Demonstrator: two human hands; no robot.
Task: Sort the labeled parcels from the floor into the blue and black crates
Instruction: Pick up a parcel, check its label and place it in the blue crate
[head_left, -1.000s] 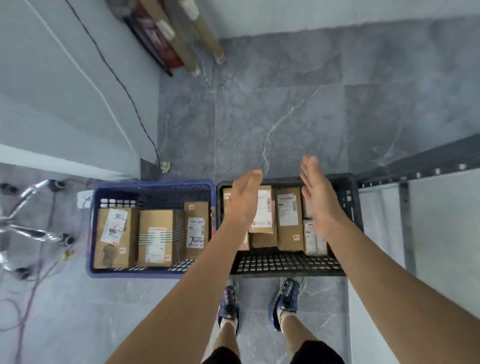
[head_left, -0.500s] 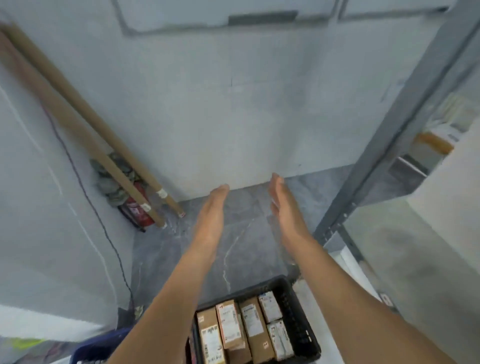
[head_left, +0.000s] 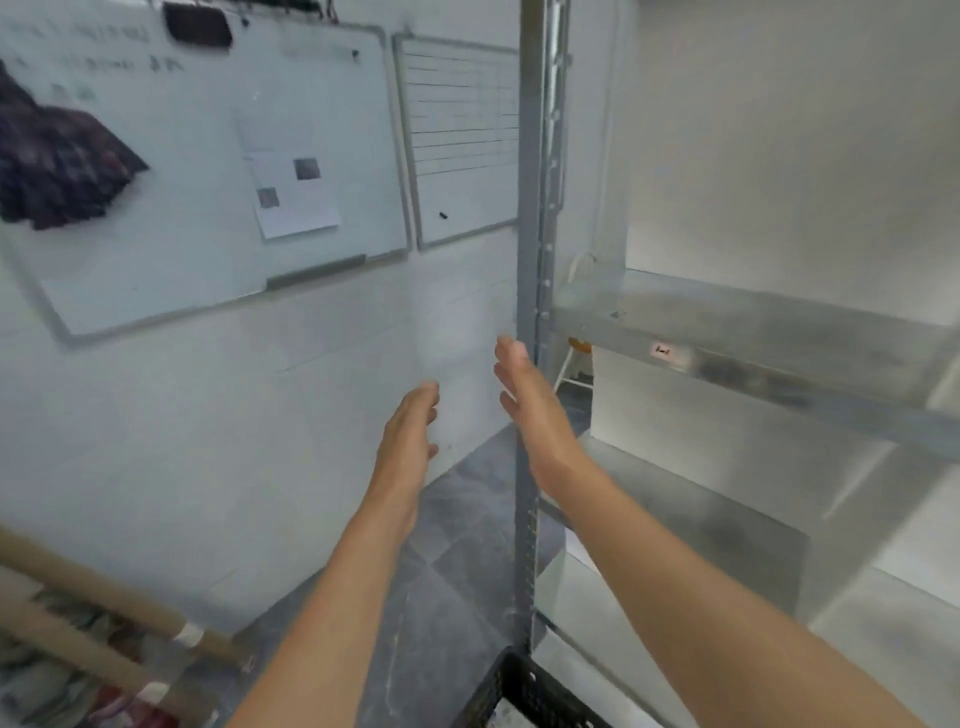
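While the left hand (head_left: 408, 436) and right hand (head_left: 530, 410) are hovering apart, fingers straight, gripping nothing, the black crate (head_left: 524, 691) is showing only one corner below them, frame edge cutting off the rest.

Nothing can be read with certainty. Faint handwriting runs along the top of the whiteboard (head_left: 197, 218) in the upper left of the frame, too blurred to make out. A sheet of paper (head_left: 296, 192) pinned on it bears two dark squares, with no legible print. The ruled chart (head_left: 462, 140) just right of it shows only blank lines. A small pale label (head_left: 661, 351) on the front edge of the metal shelf (head_left: 753, 338) at mid right carries short dark marks, too smeared to read.
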